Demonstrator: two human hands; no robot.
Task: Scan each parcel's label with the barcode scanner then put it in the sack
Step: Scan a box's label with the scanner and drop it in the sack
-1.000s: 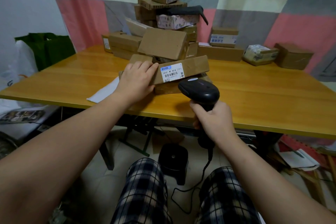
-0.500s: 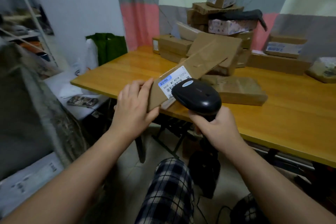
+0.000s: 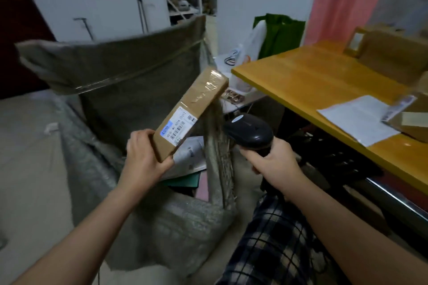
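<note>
My left hand [image 3: 144,159] grips the lower end of a long flat brown parcel [image 3: 196,109] with a white barcode label facing up. The parcel is tilted, its far end pointing up and right, and it hangs over the open mouth of a big grey woven sack [image 3: 129,76]. My right hand [image 3: 273,162] holds the black barcode scanner [image 3: 249,131] by its handle, just right of the parcel and the sack's edge. Inside the sack lie a few flat packets, partly hidden by my left hand.
The yellow wooden table [image 3: 312,81] stands at the right, with a white paper sheet [image 3: 356,118] and more brown parcels [image 3: 389,53] on it. A green bag [image 3: 280,34] and a white plastic bag stand behind the table corner. My checked trousers are below.
My view has swung left from the table to the sack. My left hand has carried the parcel off the table to over the sack's mouth. The scanner has come along in my right hand.
</note>
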